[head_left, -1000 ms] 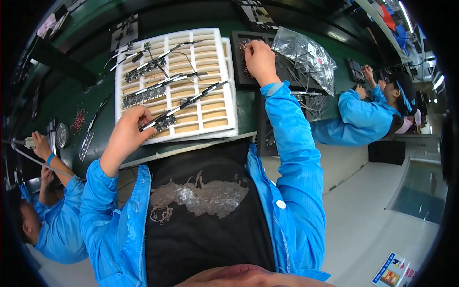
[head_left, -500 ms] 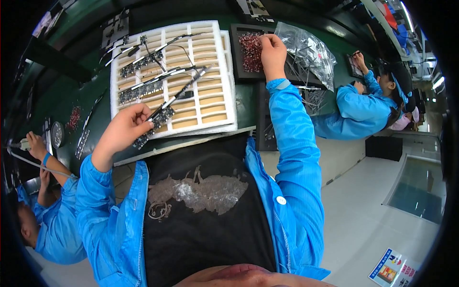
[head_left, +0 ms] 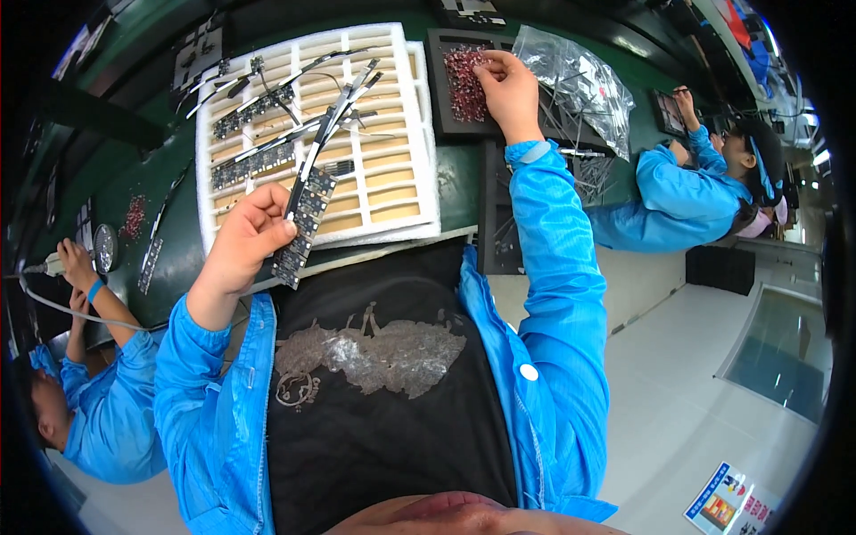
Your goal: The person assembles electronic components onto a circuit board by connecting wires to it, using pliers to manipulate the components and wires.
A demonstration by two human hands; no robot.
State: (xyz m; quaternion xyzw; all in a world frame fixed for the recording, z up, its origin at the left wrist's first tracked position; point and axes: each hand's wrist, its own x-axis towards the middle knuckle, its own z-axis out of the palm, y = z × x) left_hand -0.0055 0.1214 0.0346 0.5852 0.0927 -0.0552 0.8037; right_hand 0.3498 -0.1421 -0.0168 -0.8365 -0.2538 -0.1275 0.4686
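My left hand [head_left: 239, 245] pinches a narrow black circuit board [head_left: 306, 218] by its edge, tilted up, with dark and silvery cables trailing from its upper end. The board is over the near edge of a white foam tray [head_left: 421, 169] with many slots. Several similar boards with cables [head_left: 254, 114] lie across the tray's left part. At a pile of tiny red parts [head_left: 464, 87] in a black tray [head_left: 435, 98], my right hand [head_left: 512, 96] has thumb and fingers pressed together. Whatever they hold is too small to make out.
A clear plastic bag [head_left: 584, 94] and thin grey strips lie right of my right hand. Another black tray [head_left: 489, 201] stands nearer me. A co-worker in blue [head_left: 682, 192] sits at the right; another [head_left: 116, 410] works at the left near a round metal dish [head_left: 105, 248].
My left hand has brought the board slightly nearer the middle and turned it more upright, its face showing more. My right hand stays at the red pile, with small finger movements.
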